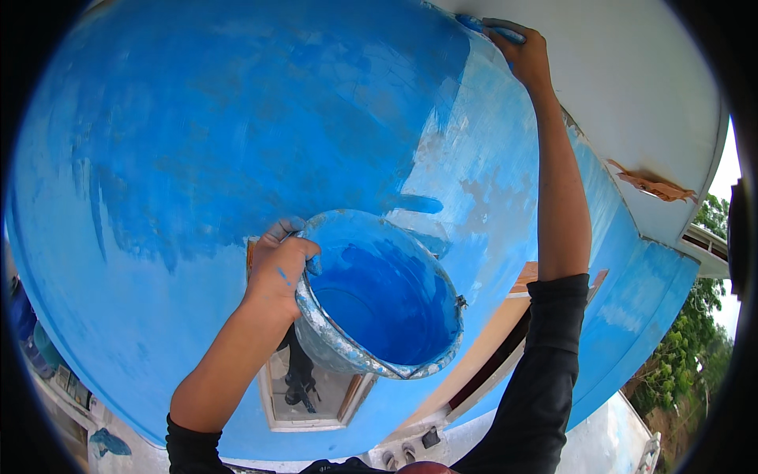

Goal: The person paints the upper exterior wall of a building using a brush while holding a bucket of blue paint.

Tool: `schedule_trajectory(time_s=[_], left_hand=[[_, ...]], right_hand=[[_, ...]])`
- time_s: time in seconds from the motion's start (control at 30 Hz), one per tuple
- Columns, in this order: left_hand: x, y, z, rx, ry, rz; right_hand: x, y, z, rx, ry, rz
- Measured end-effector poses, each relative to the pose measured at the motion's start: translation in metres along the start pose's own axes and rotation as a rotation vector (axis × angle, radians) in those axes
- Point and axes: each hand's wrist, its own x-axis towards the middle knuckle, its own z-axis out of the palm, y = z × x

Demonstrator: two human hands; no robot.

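Observation:
My left hand (pixel 278 265) grips the rim of a paint-smeared bucket (pixel 339 351) and holds it tilted toward me, with its fingers partly hidden behind the rim. Bright blue paint (pixel 371 304) coats the inside and pools at the bottom. High at the upper right, my right hand (pixel 523 57) is closed around a paintbrush (pixel 471 23). The brush, stained blue, lies against the top edge of the wall (pixel 260 110), where it meets the pale ceiling (pixel 624 71). Darker, fresh-looking blue covers the upper left of the wall; lighter, patchy blue shows beside and below it.
Below the bucket is a framed window (pixel 316 395) with a reflection in its glass. A second, wood-framed opening (pixel 493 355) lies to its right. Torn brown material (pixel 651 186) hangs from the ceiling. Trees (pixel 687 347) stand outside at right; a pair of footwear (pixel 399 456) rests far below.

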Motion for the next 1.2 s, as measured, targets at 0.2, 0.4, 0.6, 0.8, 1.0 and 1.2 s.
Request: schedule_trajectory(time_s=[0.2, 0.4, 0.6, 0.8, 1.0, 1.2], left_hand=[[0.000, 0.001, 0.002, -0.001, 0.008, 0.016], [0.001, 0.000, -0.003, 0.029, 0.025, 0.022], [0.007, -0.007, -0.004, -0.071, -0.010, -0.012], [0.014, -0.010, -0.006, 0.000, 0.025, -0.046], [0.010, -0.013, 0.005, -0.026, 0.019, -0.055], [0.019, -0.022, 0.001, 0.027, 0.017, -0.035]], right_hand=[[-0.029, 0.004, 0.003, 0.005, -0.115, -0.034], [-0.071, -0.036, -0.010, 0.102, -0.376, 0.038], [-0.129, -0.076, -0.014, 0.160, -0.587, 0.052], [-0.176, -0.103, -0.005, 0.371, -0.899, 0.191], [-0.165, -0.077, 0.002, 0.382, -0.881, 0.276], [-0.124, -0.042, 0.003, 0.242, -0.525, 0.242]])
